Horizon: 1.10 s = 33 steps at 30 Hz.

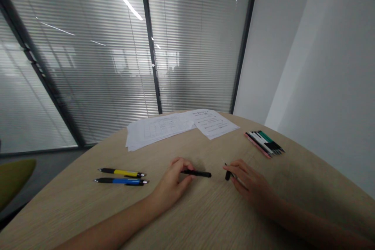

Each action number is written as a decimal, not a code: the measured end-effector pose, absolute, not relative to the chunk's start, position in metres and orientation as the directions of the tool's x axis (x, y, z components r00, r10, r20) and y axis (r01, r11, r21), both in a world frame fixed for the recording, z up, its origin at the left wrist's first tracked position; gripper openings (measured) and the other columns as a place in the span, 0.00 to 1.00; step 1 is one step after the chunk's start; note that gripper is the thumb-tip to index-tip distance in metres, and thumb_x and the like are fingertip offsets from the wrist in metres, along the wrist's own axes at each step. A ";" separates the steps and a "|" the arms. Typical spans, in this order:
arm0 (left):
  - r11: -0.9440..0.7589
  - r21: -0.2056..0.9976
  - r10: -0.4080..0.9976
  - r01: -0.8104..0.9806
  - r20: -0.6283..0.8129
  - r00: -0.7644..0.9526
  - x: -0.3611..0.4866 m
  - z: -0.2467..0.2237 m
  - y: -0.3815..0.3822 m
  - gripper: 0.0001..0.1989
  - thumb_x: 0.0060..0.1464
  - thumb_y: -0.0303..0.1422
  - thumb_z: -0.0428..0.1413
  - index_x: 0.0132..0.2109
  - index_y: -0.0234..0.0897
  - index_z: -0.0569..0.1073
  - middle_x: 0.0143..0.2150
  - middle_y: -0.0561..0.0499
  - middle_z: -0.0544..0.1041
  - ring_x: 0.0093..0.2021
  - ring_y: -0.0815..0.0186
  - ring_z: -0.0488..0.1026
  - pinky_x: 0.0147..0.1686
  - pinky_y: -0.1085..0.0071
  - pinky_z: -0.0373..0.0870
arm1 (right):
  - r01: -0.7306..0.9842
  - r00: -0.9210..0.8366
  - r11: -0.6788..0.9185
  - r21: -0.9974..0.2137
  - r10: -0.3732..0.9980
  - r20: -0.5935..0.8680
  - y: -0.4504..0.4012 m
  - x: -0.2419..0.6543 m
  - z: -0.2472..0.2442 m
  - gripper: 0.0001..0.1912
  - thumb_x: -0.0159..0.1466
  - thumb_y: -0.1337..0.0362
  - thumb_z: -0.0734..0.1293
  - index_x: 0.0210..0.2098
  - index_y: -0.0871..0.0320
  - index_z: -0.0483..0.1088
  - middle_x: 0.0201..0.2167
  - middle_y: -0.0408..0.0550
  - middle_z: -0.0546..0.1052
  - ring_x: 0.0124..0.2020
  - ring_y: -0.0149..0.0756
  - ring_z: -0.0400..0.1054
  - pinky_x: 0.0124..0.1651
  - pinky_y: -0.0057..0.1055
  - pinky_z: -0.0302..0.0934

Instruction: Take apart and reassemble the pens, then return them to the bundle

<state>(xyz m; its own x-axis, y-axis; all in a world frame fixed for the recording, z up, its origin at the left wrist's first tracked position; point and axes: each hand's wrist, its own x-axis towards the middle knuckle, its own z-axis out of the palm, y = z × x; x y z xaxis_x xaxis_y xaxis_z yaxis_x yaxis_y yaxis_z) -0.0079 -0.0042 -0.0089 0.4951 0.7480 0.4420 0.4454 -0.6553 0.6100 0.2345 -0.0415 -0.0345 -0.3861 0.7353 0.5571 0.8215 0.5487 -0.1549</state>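
Observation:
My left hand [177,175] rests low over the table, its thumb and fingers pinching one end of a slim black pen [200,173]. The pen's free end points right, toward my other hand. Across a small gap, my right hand [249,181] is closed on a short black piece that looks like a pen cap [227,175]. A thin dark point and a greyish sliver also show at those fingertips, too small and blurred to name. Left of my left hand lie a yellow and black pen [123,172] and, nearer me, a blue and black pen [121,181], roughly parallel.
Several pens [262,143] in green, white, black and pink lie side by side at the right. Printed sheets of paper [161,129] spread over the table's [187,218] far side. A glass partition with blinds [190,47] stands behind, with a yellow-green chair [14,179] at left.

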 end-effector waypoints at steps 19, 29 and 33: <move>-0.839 0.346 0.544 0.420 0.546 0.637 -0.008 -0.013 -0.008 0.07 0.50 0.23 0.43 0.34 0.39 0.56 0.32 0.53 0.72 0.35 0.69 0.69 0.51 0.56 0.52 | 0.943 -0.281 0.329 -0.060 0.877 0.389 -0.043 0.257 -0.013 0.10 0.58 0.65 0.57 0.23 0.57 0.66 0.23 0.44 0.69 0.24 0.31 0.65 0.26 0.27 0.57; -0.798 0.283 0.586 0.532 0.571 0.575 -0.009 -0.015 -0.005 0.07 0.48 0.23 0.48 0.35 0.38 0.62 0.31 0.52 0.71 0.35 0.66 0.68 0.46 0.59 0.59 | 0.958 -0.273 0.256 0.128 0.951 0.143 -0.067 0.235 -0.007 0.09 0.55 0.70 0.58 0.27 0.58 0.71 0.37 0.51 0.73 0.32 0.35 0.69 0.30 0.27 0.62; -0.799 0.267 0.584 0.539 0.556 0.591 -0.007 -0.012 -0.007 0.05 0.50 0.25 0.48 0.36 0.37 0.64 0.31 0.52 0.72 0.34 0.66 0.69 0.45 0.61 0.60 | 0.955 -0.252 0.222 0.199 0.957 0.141 -0.069 0.234 -0.004 0.13 0.54 0.75 0.57 0.26 0.59 0.72 0.32 0.51 0.74 0.27 0.32 0.70 0.26 0.24 0.62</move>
